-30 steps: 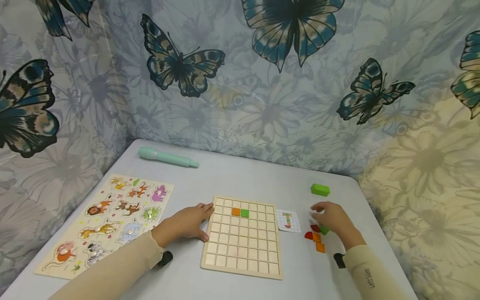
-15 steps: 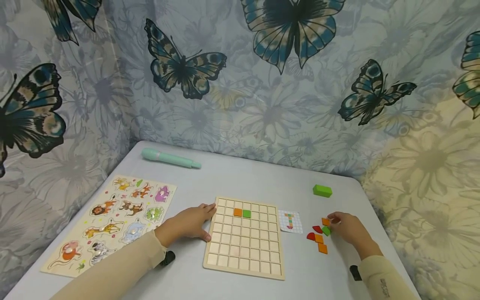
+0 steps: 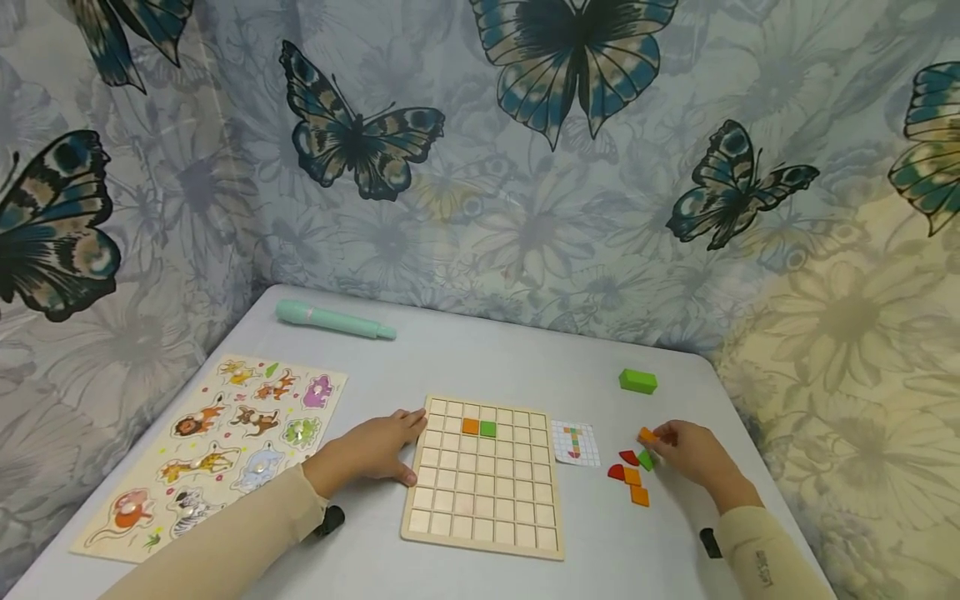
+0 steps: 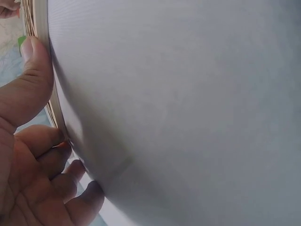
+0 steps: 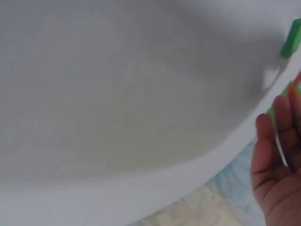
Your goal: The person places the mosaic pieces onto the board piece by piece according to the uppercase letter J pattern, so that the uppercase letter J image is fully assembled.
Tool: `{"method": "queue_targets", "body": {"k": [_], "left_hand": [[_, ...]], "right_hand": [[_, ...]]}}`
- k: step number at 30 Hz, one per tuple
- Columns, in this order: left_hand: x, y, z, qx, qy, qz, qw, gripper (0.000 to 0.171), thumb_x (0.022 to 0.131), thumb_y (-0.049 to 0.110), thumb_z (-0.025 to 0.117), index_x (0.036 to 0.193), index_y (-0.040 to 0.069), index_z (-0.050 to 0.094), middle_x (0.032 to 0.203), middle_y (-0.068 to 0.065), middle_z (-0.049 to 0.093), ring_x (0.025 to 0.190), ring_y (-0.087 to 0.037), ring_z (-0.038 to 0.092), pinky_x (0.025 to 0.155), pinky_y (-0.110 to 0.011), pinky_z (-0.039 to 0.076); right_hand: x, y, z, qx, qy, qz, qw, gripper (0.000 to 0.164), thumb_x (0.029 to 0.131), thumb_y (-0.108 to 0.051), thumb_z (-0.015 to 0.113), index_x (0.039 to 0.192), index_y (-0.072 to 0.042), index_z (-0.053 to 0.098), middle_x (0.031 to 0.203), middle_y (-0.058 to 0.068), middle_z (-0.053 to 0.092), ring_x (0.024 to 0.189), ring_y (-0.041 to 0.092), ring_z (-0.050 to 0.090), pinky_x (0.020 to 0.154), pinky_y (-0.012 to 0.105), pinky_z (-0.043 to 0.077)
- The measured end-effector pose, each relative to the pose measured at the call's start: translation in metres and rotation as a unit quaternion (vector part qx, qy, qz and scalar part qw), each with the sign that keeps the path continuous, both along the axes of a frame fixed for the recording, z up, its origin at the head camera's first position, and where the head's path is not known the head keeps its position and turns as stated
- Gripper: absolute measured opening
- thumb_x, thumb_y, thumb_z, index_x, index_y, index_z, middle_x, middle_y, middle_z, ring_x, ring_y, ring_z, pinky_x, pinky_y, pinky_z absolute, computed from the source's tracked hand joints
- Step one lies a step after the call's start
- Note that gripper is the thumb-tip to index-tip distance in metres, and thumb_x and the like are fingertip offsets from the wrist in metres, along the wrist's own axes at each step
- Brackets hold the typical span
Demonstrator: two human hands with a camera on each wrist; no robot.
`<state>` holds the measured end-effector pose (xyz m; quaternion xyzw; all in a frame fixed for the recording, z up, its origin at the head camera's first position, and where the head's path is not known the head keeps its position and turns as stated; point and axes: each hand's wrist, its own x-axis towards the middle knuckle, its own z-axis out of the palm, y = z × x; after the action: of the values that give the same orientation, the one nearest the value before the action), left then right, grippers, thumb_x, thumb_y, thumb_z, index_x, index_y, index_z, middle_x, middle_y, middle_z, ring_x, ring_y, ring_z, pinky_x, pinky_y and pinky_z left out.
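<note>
My left hand [image 3: 371, 448] rests along the left edge of a wooden grid board [image 3: 480, 546]. In the left wrist view the thumb [image 4: 35, 77] touches the board's side and the fingers are loosely bent near it. One orange square tile [image 3: 470, 427] and one green square tile [image 3: 487, 428] sit side by side in the board's second row. My right hand [image 3: 690, 454] pinches an orange tile [image 3: 647, 435] between thumb and fingertips, above the table. Below it lie a green tile [image 3: 645, 459], two red curved tiles [image 3: 617, 472] and two orange tiles [image 3: 639, 496].
A printed pattern card [image 3: 576, 443] lies against the board's right side. Behind the right hand stands a green block [image 3: 638, 381]. An animal puzzle board [image 3: 247, 433] is at the left, partly under my left sleeve. A mint-green microphone-shaped object [image 3: 335, 319] lies at the back.
My right hand first moved right, to an orange tile behind the green one. It now holds that tile, shifted slightly left and up. The left hand stays at the board's edge.
</note>
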<state>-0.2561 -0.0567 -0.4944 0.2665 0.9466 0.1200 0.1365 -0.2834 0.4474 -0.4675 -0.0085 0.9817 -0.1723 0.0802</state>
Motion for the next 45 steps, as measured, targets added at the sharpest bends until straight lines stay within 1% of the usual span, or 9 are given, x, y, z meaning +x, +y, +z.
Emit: {"method": "queue_targets", "body": {"k": [3,8,13,18,21,28,35,40,45], "left_hand": [[0.000,0.000,0.001,-0.001,0.001,-0.003,1.0000,0.098,0.075,0.049,0.078,0.150,0.002,0.037,0.158,-0.010,0.029,0.141,-0.034,0.031,0.111,-0.046,0.032],[0.000,0.000,0.001,-0.013,0.004,-0.001,0.9999,0.098,0.075,0.051,0.077,0.151,0.004,0.036,0.158,-0.008,0.029,0.141,-0.031,0.031,0.110,-0.045,0.033],[0.002,0.001,0.003,-0.001,-0.003,0.004,1.0000,0.098,0.074,0.049,0.079,0.151,0.003,0.037,0.158,-0.008,0.029,0.142,-0.032,0.030,0.111,-0.045,0.031],[0.003,0.003,0.004,0.001,-0.008,0.004,1.0000,0.098,0.074,0.048,0.079,0.151,0.004,0.037,0.158,-0.007,0.029,0.142,-0.032,0.029,0.111,-0.046,0.031],[0.003,0.003,0.003,-0.002,-0.007,0.003,1.0000,0.098,0.075,0.049,0.078,0.151,0.005,0.037,0.158,-0.007,0.028,0.142,-0.031,0.030,0.110,-0.045,0.033],[0.002,0.003,0.004,-0.007,0.001,0.005,1.0000,0.098,0.074,0.050,0.078,0.151,0.004,0.037,0.158,-0.007,0.029,0.141,-0.030,0.031,0.110,-0.044,0.034],[0.004,0.003,0.008,0.003,-0.002,0.004,1.0000,0.097,0.075,0.047,0.079,0.150,0.003,0.037,0.158,-0.009,0.029,0.142,-0.032,0.030,0.110,-0.046,0.033],[0.003,0.002,0.006,0.002,-0.005,0.003,1.0000,0.097,0.076,0.048,0.078,0.151,0.004,0.036,0.158,-0.008,0.029,0.142,-0.031,0.029,0.110,-0.045,0.033],[0.001,0.001,0.003,-0.006,-0.004,0.006,1.0000,0.099,0.075,0.051,0.078,0.152,0.005,0.035,0.159,-0.007,0.027,0.143,-0.029,0.029,0.110,-0.044,0.033]], "right_hand": [[-0.003,-0.022,0.003,-0.008,0.008,0.026,1.000,0.028,0.091,-0.021,0.069,0.105,0.003,0.066,0.090,0.007,0.062,0.077,0.022,0.055,0.066,0.036,0.052],[-0.011,-0.089,0.006,-0.002,0.009,0.081,0.997,0.023,0.089,-0.022,0.071,0.105,-0.005,0.070,0.095,0.003,0.063,0.084,0.019,0.057,0.074,0.039,0.053],[-0.014,-0.151,0.000,0.003,0.026,0.160,0.987,0.019,0.087,-0.021,0.074,0.101,-0.009,0.072,0.093,-0.002,0.063,0.084,0.015,0.057,0.075,0.037,0.052],[-0.014,-0.184,-0.009,0.019,0.046,0.221,0.974,0.013,0.087,-0.019,0.073,0.097,-0.011,0.072,0.088,-0.007,0.061,0.082,0.011,0.056,0.075,0.033,0.051],[-0.013,-0.193,-0.011,0.026,0.060,0.232,0.971,0.012,0.086,-0.019,0.073,0.096,-0.012,0.073,0.086,-0.008,0.060,0.081,0.011,0.054,0.075,0.032,0.050],[-0.013,-0.202,-0.009,0.025,0.078,0.238,0.968,0.014,0.085,-0.020,0.076,0.096,-0.012,0.077,0.085,-0.009,0.060,0.078,0.010,0.054,0.072,0.030,0.050],[-0.010,-0.198,-0.006,0.013,0.061,0.208,0.976,0.021,0.087,-0.024,0.075,0.105,-0.012,0.076,0.076,-0.007,0.055,0.069,0.012,0.048,0.062,0.031,0.044],[-0.009,-0.157,-0.003,0.000,0.071,0.160,0.985,0.027,0.090,-0.025,0.073,0.111,-0.009,0.073,0.072,-0.005,0.052,0.062,0.013,0.046,0.056,0.032,0.041],[-0.005,-0.086,0.002,0.016,0.079,0.060,0.995,0.024,0.091,-0.024,0.070,0.106,-0.005,0.072,0.076,0.000,0.058,0.065,0.017,0.051,0.057,0.032,0.045]]}}
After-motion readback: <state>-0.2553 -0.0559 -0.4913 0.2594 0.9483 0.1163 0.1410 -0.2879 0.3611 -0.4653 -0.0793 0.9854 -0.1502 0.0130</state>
